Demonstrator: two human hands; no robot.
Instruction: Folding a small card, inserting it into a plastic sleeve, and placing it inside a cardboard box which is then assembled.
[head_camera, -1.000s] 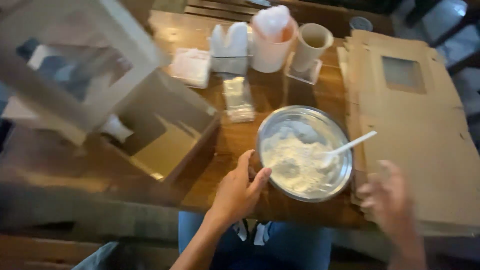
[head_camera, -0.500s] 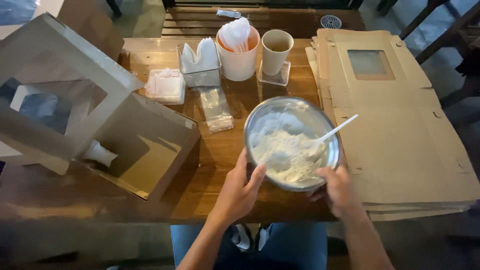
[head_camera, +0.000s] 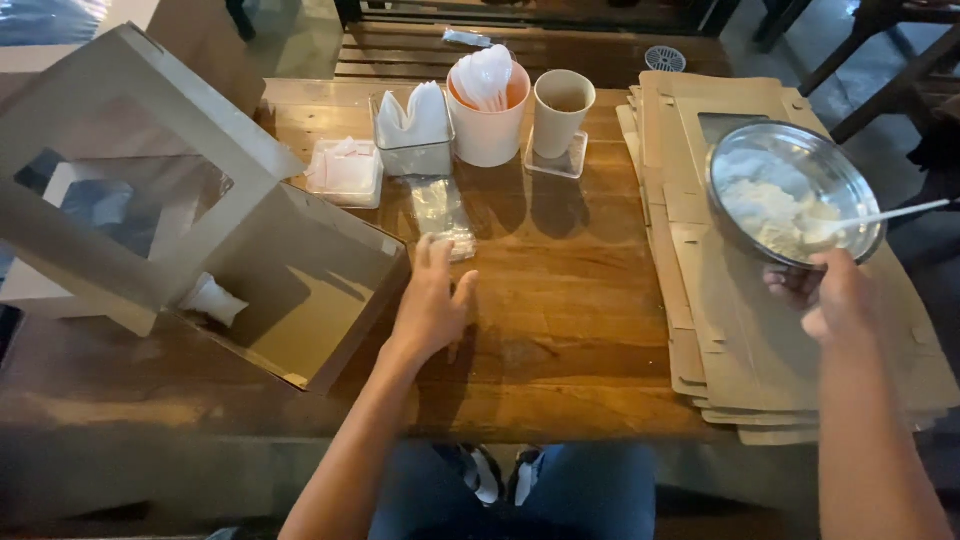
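Head view: one metal bowl (head_camera: 793, 190), two cups (head_camera: 560, 110), one open box (head_camera: 290, 290).

A round metal bowl (head_camera: 795, 190) holds pale batter and a white spoon (head_camera: 880, 214). It sits tilted above the flat cardboard stack (head_camera: 760, 330) at the tabletop's right edge.

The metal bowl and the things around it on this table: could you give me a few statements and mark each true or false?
1. The right hand holds the metal bowl over the stack of flat cardboard. True.
2. The bowl is empty. False: it holds a white mixture and a white spoon.
3. The left hand lies flat on the wooden table, fingers spread. True.
4. The open cardboard box is on the person's right. False: it is on the left.
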